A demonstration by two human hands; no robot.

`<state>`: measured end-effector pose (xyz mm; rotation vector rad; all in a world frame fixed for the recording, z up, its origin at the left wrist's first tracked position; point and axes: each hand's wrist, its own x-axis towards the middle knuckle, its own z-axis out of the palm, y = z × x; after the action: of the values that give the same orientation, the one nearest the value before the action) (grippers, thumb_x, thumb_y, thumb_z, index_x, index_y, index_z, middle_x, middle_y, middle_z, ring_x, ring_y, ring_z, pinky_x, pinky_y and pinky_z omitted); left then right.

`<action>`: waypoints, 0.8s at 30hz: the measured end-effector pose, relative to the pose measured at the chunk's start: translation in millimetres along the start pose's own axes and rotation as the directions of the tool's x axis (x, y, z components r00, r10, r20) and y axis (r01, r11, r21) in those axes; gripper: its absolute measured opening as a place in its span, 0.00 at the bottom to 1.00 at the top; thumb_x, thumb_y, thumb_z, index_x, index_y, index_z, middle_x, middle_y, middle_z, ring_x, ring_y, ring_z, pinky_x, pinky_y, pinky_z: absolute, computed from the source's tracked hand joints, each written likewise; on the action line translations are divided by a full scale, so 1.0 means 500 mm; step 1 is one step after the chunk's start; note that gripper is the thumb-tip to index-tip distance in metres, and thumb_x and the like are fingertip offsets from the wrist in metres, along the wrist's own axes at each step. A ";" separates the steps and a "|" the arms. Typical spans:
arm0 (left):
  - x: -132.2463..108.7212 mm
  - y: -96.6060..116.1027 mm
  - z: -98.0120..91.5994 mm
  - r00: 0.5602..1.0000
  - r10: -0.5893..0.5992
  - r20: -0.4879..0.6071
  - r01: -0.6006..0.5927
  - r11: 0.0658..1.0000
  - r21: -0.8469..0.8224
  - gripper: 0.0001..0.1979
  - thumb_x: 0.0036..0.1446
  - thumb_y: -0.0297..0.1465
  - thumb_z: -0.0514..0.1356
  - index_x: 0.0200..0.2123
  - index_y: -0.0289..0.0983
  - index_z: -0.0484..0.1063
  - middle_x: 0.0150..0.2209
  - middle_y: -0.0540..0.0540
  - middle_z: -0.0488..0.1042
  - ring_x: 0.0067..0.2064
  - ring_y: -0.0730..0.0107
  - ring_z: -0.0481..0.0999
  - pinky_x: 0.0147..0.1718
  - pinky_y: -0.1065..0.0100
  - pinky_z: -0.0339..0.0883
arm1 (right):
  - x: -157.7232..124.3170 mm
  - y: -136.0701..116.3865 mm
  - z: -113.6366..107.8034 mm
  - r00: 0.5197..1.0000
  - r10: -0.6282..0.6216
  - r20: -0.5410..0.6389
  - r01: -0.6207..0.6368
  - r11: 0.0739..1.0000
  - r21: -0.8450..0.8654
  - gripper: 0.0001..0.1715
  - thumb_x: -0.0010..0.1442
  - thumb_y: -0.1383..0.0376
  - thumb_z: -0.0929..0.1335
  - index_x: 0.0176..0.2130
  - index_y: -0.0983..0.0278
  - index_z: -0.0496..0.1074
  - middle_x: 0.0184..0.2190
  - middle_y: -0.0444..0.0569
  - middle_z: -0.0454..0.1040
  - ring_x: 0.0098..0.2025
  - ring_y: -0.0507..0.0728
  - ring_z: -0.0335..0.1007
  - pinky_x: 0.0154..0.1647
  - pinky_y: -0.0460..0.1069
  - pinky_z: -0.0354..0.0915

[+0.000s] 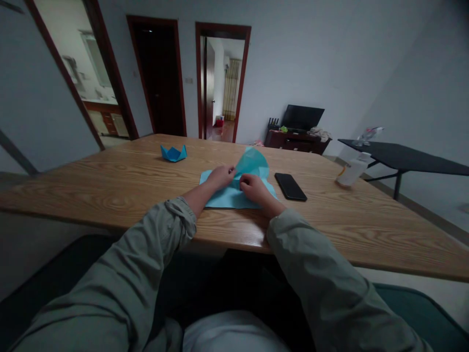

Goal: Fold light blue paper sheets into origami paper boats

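Observation:
A sheet of light-blue paper (234, 198) lies on the wooden table in front of me, its far part lifted and curling upward. My left hand (223, 177) pinches the paper near its middle, thumb and fingers pressed together. Just to the right, my right hand (253, 187) has its fingers curled closed on the same sheet. Both hands hide parts of the paper, including any creases beneath them. A folded blue paper boat-like shape (174, 153) with pointed corners sits farther back on the left.
A black smartphone (290, 187) lies right of the paper on the wooden table (120, 190). A white bottle or carton (353, 169) stands farther right. Beyond are a dark folding table (406, 155) and a low cabinet (296, 141) with a television (302, 118).

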<state>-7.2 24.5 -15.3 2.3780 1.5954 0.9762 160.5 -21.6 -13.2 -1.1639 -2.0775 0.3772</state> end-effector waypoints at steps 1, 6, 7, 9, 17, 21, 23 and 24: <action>-0.001 0.001 -0.002 0.999 -0.008 -0.034 0.008 1.000 -0.007 0.14 0.63 0.36 0.53 0.37 0.37 0.77 0.37 0.43 0.79 0.38 0.64 0.76 0.38 0.67 0.65 | 0.002 0.007 -0.004 0.996 0.036 -0.083 -0.037 0.999 -0.018 0.07 0.52 0.68 0.62 0.26 0.63 0.69 0.25 0.45 0.72 0.29 0.53 0.65 0.34 0.47 0.59; -0.009 0.015 -0.013 0.988 0.021 -0.153 -0.018 1.000 0.019 0.12 0.64 0.34 0.53 0.39 0.38 0.75 0.38 0.43 0.79 0.39 0.64 0.77 0.39 0.67 0.65 | 0.003 0.014 -0.024 0.942 0.184 -0.282 -0.192 0.981 -0.003 0.13 0.54 0.66 0.64 0.40 0.64 0.73 0.30 0.47 0.76 0.31 0.54 0.69 0.35 0.48 0.62; -0.011 0.020 -0.016 0.986 0.029 -0.163 -0.023 0.999 0.038 0.11 0.63 0.34 0.53 0.39 0.39 0.75 0.39 0.43 0.79 0.40 0.63 0.77 0.40 0.67 0.65 | -0.001 0.006 -0.025 0.951 0.147 -0.272 -0.158 0.987 -0.018 0.12 0.55 0.66 0.64 0.39 0.64 0.74 0.29 0.47 0.76 0.30 0.54 0.68 0.35 0.48 0.61; -0.016 0.030 -0.022 0.984 0.033 -0.176 -0.019 0.997 0.081 0.09 0.63 0.32 0.54 0.39 0.39 0.74 0.40 0.43 0.79 0.41 0.63 0.77 0.41 0.67 0.65 | -0.013 -0.018 -0.026 0.969 0.012 -0.247 -0.028 0.998 -0.062 0.09 0.55 0.66 0.64 0.35 0.63 0.74 0.27 0.46 0.74 0.30 0.54 0.68 0.34 0.48 0.61; -0.027 0.045 -0.029 0.988 0.080 -0.133 -0.067 0.993 0.100 0.05 0.59 0.32 0.57 0.38 0.39 0.70 0.36 0.42 0.76 0.39 0.60 0.76 0.38 0.65 0.64 | -0.033 -0.070 -0.027 0.927 -0.286 -0.243 0.226 0.942 -0.247 0.16 0.58 0.70 0.63 0.44 0.64 0.74 0.43 0.55 0.74 0.48 0.61 0.68 0.54 0.54 0.61; -0.027 0.047 -0.025 0.982 0.038 -0.182 -0.031 0.999 0.037 0.04 0.59 0.31 0.56 0.38 0.39 0.68 0.32 0.45 0.75 0.36 0.63 0.76 0.35 0.66 0.63 | -0.015 -0.034 -0.030 0.949 -0.017 -0.316 -0.072 0.960 -0.270 0.25 0.58 0.68 0.63 0.55 0.71 0.69 0.48 0.63 0.74 0.51 0.65 0.69 0.55 0.56 0.62; -0.028 0.048 -0.024 0.981 0.050 -0.187 -0.056 0.998 -0.024 0.04 0.59 0.32 0.56 0.36 0.39 0.67 0.30 0.47 0.74 0.34 0.65 0.75 0.33 0.67 0.63 | -0.009 -0.015 -0.029 0.950 0.114 -0.292 -0.191 0.949 -0.252 0.26 0.58 0.66 0.65 0.55 0.71 0.69 0.47 0.63 0.75 0.50 0.66 0.71 0.53 0.56 0.64; -0.029 0.049 -0.024 0.981 0.067 -0.183 -0.078 0.995 -0.056 0.04 0.59 0.33 0.56 0.35 0.39 0.67 0.30 0.47 0.74 0.33 0.66 0.74 0.33 0.68 0.63 | -0.006 -0.008 -0.027 0.949 0.165 -0.270 -0.231 0.945 -0.234 0.26 0.59 0.64 0.65 0.55 0.69 0.69 0.46 0.62 0.76 0.49 0.66 0.72 0.52 0.55 0.64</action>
<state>1.9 -1.8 -1.5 2.3808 1.5179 1.2704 168.9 -27.5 -2.8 -1.5048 -1.8341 0.0425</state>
